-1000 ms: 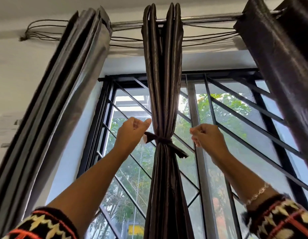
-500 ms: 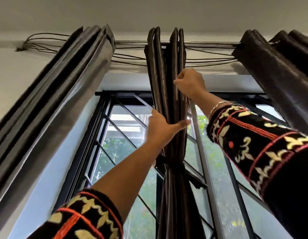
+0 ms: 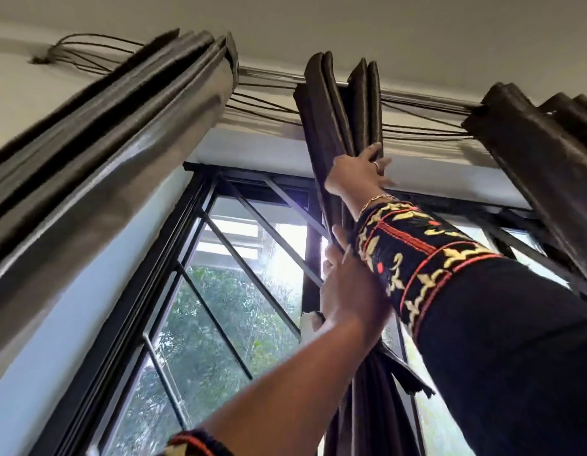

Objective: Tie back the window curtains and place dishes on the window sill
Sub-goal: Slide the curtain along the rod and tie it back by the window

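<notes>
Nearest the camera, a bare left forearm rose from the bottom edge, and a dark sleeve [image 3: 433,258] with yellow and red embroidery crossed in from the right. The left hand [image 3: 351,291] lay against the middle curtain [image 3: 338,103] with its back to the camera. Its fingers [image 3: 338,240] stretched upward along the gathered folds, relaxed rather than clenched, though the sleeve hid part of them. Just below that hand, a tie [image 3: 407,378] of the same dark cloth bound the curtain into a narrow bundle, one loose end sticking out to the right.

Higher up the same curtain, the right hand [image 3: 358,176] touched the pleats with its fingers spread and reaching up. It wore a ring [image 3: 375,165] on one finger and a bracelet [image 3: 374,200] at the wrist.

Above both hands, the curtain hung from a rod [image 3: 269,74] close under the ceiling [image 3: 384,24], with thin cords [image 3: 88,51] running beside it. The left curtain [image 3: 104,159] and right curtain [image 3: 532,153] hung bunched at either side, well apart from the hands. Behind them stood a black window grille [image 3: 239,258], with green trees [image 3: 219,307] beyond the glass.
</notes>
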Available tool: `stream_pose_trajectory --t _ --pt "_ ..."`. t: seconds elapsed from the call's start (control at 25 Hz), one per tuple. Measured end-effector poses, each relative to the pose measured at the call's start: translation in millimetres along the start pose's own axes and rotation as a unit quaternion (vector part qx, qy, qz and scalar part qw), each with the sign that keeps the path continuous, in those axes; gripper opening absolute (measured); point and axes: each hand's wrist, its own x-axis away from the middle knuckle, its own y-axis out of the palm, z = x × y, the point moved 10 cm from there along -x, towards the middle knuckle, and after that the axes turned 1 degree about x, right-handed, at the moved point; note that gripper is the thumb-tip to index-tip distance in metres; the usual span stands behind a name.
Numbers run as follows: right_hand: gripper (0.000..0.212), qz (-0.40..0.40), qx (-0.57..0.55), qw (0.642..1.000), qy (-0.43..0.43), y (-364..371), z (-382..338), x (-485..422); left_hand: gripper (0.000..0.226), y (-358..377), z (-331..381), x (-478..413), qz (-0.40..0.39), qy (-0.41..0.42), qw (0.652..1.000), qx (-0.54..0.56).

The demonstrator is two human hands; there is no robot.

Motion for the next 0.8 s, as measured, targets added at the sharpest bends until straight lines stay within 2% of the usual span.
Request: stream_pose_trajectory --t 0.08,0.16,0.28,0.4,0.6,0.68,0.8 --pt "0.049 -0.003 0.002 1.0 0.006 1 20 -10 0.07 2 8 -4 0.013 0.023 0.997 -0.073" --pt "0.042 0.016 0.018 0.999 -0.024 -5 33 -18 0.079 8 12 -7 0.017 0.017 0.996 -0.085" --pt "0.049 0.032 0.021 0.999 -0.03 -16 50 -29 0.074 22 27 -10 0.009 0.033 0.997 -0.068" --pt "0.057 0.005 0.026 1.0 0.002 -24 66 -47 0.068 29 48 -12 0.008 0.056 0.996 -0.068" --pt "0.059 -0.02 0.037 0.998 0.056 -38 108 -59 0.071 38 69 -15 -0.027 0.056 0.995 -0.073" --pt "0.059 -0.02 0.033 0.999 0.028 -41 110 -48 0.074 42 70 -7 -0.042 0.046 0.995 -0.072" --pt "0.07 -0.013 -0.017 0.998 -0.06 -41 89 -16 0.084 46 62 8 -0.046 0.032 0.993 -0.102"
